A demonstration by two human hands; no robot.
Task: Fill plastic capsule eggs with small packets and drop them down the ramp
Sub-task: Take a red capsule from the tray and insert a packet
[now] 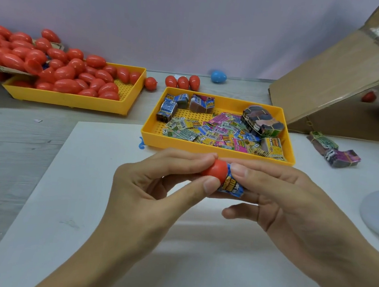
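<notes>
Above the table's white board, the left hand (157, 177) pinches a red plastic capsule egg half (216, 168); the right hand (279, 194) pinches a small blue printed packet (232, 186) at its mouth. Keep the packet folded narrow, push it fully inside. Beyond lie the yellow plastic packet tray (216, 149) and slanted brown cardboard ramp (336, 72).

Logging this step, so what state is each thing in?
left hand: grips red egg half
red egg half: open, packet part-way in
blue packet: pinched by right hand
packet tray: holds loose and bundled packets
egg tray: heaped with closed red eggs
</notes>
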